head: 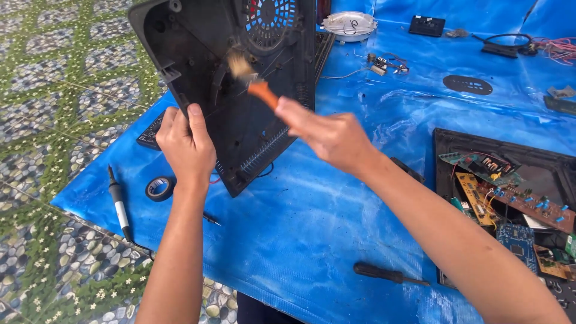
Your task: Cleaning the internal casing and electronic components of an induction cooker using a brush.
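Observation:
A black plastic appliance shell (204, 72) with a round fan grille stands tilted on its corner over the blue sheet (312, 228). My left hand (187, 147) grips its lower left edge, thumb on the inner face. My right hand (327, 133) holds a small brush with an orange handle (263, 93), its pale bristles against the inside of the shell, blurred by motion.
A soldering iron (119, 207) and a roll of black tape (160, 188) lie at the left. A black-handled screwdriver (387, 275) lies in front. At the right a black tray (447, 144) holds several circuit boards. Wires, a white round part (349, 25) and small black parts sit at the back. Patterned tile floor surrounds the sheet.

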